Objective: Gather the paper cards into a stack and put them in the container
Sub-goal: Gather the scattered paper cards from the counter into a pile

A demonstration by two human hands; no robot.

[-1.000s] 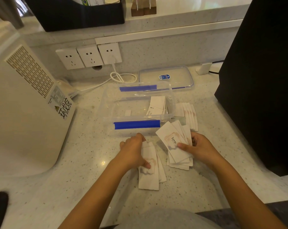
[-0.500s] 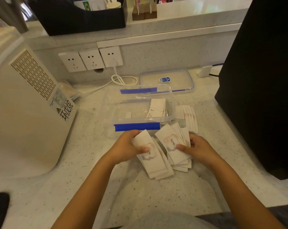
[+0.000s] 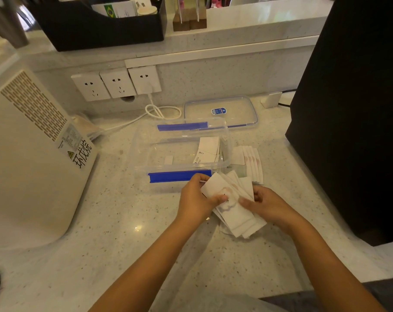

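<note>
Two bundles are now one: the left hand [image 3: 194, 199] and right hand [image 3: 268, 204] each pinch the merged paper cards [image 3: 233, 206] in their grip, just before the open container [image 3: 182, 152]; squaring comes next.

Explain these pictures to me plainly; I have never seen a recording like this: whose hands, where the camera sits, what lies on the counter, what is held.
No machine here: a person works with bare hands, filmed by one camera worn on the head, looking down. The left hand and right hand together hold a bundle of paper cards. Behind them on the counter stands an open clear container with blue clips, a few cards already inside. Its lid lies behind it. More loose cards lie to the container's right.
</note>
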